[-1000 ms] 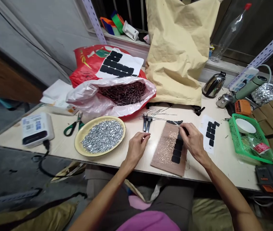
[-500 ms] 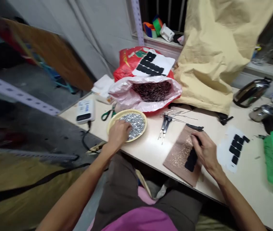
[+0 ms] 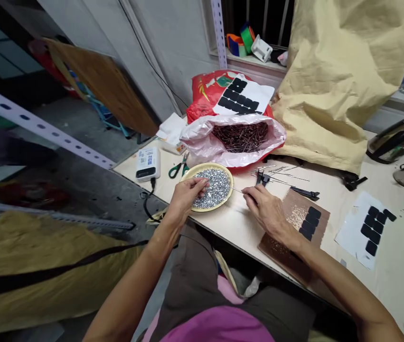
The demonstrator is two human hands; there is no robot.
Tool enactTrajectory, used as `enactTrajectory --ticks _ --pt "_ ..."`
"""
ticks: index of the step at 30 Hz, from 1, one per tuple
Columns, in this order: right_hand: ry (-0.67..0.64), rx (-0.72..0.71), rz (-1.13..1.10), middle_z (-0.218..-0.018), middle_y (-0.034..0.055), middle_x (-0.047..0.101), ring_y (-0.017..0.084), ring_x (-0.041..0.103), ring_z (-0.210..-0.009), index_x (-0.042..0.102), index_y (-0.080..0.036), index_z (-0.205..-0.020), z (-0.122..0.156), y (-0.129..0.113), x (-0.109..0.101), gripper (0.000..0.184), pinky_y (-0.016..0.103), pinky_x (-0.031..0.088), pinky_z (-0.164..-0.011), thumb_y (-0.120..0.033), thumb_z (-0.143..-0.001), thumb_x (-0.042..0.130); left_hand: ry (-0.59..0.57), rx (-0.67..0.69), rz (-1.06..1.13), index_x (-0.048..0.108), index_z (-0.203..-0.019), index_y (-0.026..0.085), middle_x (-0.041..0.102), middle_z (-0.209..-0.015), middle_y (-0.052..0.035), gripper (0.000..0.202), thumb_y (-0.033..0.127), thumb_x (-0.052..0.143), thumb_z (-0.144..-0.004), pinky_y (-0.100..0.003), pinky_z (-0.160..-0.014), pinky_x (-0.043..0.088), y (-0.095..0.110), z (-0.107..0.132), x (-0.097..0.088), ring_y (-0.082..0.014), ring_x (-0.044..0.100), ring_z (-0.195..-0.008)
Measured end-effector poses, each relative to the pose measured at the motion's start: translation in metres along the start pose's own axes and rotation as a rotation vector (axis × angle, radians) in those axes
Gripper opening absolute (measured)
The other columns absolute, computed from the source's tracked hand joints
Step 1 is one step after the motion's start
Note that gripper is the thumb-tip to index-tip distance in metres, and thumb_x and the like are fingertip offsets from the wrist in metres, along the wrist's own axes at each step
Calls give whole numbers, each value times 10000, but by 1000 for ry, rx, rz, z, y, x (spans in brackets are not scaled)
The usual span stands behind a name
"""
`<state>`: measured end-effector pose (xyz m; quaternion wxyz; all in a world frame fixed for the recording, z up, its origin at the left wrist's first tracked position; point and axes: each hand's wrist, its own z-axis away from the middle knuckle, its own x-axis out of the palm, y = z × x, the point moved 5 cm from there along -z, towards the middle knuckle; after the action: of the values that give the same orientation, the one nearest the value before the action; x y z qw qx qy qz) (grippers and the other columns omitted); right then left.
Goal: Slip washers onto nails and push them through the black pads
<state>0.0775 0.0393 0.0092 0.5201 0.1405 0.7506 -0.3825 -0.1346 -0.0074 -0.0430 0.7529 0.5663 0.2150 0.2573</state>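
Observation:
A shallow yellow bowl [image 3: 230, 197] full of small shiny silvery metal pieces [image 3: 213, 187] sits at the table's front edge. My left hand [image 3: 187, 194] is over its left side, thumb and fingers pinched together; whatever they hold is too small to make out. To the right, my right hand [image 3: 266, 209] is closed on a thin metal rod [image 3: 236, 190] that points left to the bowl's rim. Just behind that hand lie black-handled tools [image 3: 263, 177], partly covered. A brown board [image 3: 321, 232] with black rounded pads [image 3: 310, 222] and pale specks lies partly under my right forearm.
Behind the bowl stands a red and white bag [image 3: 196, 135] of dark thin metal pieces. Green-handled scissors [image 3: 178, 168] and a white power bank [image 3: 148, 164] lie left. Thin rods [image 3: 290, 176], black tweezers [image 3: 305, 193] and a pad sheet [image 3: 353, 232] lie right.
My right hand has left the black pads on the board and moved left, now holding a thin rod near the bowl. My left hand has lifted slightly from the metal pieces, fingers pinched.

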Motion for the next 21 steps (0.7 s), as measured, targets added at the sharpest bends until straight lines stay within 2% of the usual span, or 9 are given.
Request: enactTrajectory --ticks 3,6,12,21 --pt "-50 9 -18 -1003 35 633 133 599 -768 629 -243 -1140 -17 -15 12 267 212 407 -570 -254 -962 430 -74 -76 255 677 -709 114 647 -621 -14 290 278 821 -518 -209 -509 450 1 8 8 -74 513 -503" --pt "-54 35 -24 -989 28 636 128 604 -764 637 -264 -1139 -26 -24 18 260 206 407 -577 -256 -956 453 -115 -77 369 672 -731 113 648 -630 -6 356 308 855 -497 -211 -536 490 3 14 17 -75 544 -519" --pt "-19 31 -13 -979 23 640 130 615 -778 646 -273 -1119 -33 -31 20 253 207 424 -595 -254 -951 458 -180 -82 462 673 -750 120 622 -583 22 410 345 877 -474 -222 -587 532 1 17 28 -89 586 -548" --pt "-39 59 63 -959 25 643 129 608 -745 644 -273 -1112 -31 -28 18 259 201 386 -545 -260 -957 437 -163 -91 516 686 -728 118 639 -596 9 460 389 890 -418 -223 -598 535 5 21 31 -84 585 -546"
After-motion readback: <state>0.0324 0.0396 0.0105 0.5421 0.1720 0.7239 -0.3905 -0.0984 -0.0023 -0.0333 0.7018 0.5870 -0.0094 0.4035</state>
